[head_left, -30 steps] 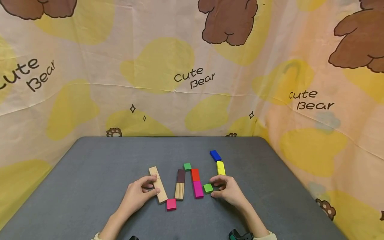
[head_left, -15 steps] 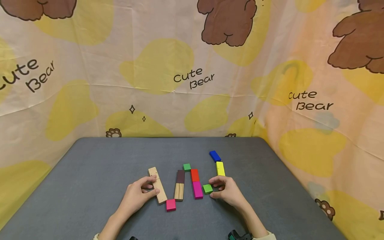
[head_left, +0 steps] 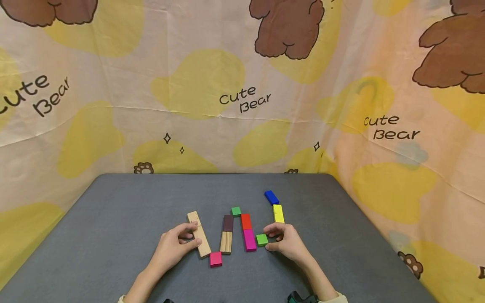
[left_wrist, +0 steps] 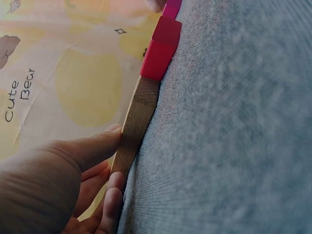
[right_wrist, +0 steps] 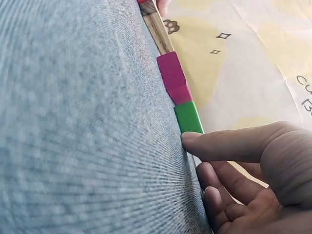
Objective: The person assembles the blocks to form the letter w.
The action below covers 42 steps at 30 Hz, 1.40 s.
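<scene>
In the head view my left hand [head_left: 175,245] touches a row of pale wooden blocks [head_left: 202,240] along its left side, thumb and forefinger apart. The left wrist view has that thumb [left_wrist: 100,146] against a wooden block [left_wrist: 139,114]. My right hand [head_left: 287,243] lies beside a light green block [head_left: 262,240], just below a yellow block [head_left: 278,213]. Its thumb tip [right_wrist: 192,141] touches the green block [right_wrist: 189,117] in the right wrist view. Neither hand wraps its fingers round a block. The yellow block's lower end is partly hidden.
Between the hands lie a pink block [head_left: 216,259], a dark brown block [head_left: 228,223], a striped wooden block [head_left: 226,243], a green block [head_left: 236,211], a red block [head_left: 246,221] and a magenta block [head_left: 249,240]. A blue block [head_left: 271,197] lies farther back on the grey table [head_left: 144,202].
The light green block and right hand stay essentially in place. The left hand also keeps its position; the whole head view shifts only slightly.
</scene>
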Available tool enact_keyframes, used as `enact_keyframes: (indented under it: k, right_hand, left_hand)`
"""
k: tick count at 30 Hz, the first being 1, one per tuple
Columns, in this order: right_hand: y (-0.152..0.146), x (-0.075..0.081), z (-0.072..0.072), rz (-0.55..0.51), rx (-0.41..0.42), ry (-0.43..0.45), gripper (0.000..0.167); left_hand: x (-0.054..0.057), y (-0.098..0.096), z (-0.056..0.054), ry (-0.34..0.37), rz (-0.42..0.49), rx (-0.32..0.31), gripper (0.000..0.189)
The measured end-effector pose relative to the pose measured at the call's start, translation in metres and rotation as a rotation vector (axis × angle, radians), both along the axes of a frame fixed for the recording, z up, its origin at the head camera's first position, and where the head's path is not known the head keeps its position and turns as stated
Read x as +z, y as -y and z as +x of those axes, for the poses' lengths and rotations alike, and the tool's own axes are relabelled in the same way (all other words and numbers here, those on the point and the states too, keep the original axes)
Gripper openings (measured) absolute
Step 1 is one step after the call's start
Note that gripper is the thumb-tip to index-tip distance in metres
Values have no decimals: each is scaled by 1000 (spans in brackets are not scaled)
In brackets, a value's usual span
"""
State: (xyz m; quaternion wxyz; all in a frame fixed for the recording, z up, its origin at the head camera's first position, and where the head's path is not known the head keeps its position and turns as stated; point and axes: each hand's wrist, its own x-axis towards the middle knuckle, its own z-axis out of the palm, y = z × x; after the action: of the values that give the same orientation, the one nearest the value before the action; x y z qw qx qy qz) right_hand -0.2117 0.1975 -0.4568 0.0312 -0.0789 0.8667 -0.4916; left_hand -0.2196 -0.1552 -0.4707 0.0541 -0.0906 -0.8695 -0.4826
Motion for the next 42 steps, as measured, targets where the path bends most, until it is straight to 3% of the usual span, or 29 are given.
enact_keyframes:
  k: [15, 22, 33, 42]
  right_hand:
    - [1, 3, 7, 31, 18, -27, 34]
    - [-14, 13, 12, 12, 109, -42, 36]
    - [-17, 9, 15, -48, 325, 40, 33]
    - [-9, 7, 16, -35, 312, 62, 34]
  left_hand:
    - [0, 0, 1, 8, 7, -9, 40]
    - [-1, -3, -2, 2, 13, -4, 43]
    - [-1, -2, -2, -2, 12, -6, 42]
    - [-1, 0, -1, 5, 7, -4, 43]
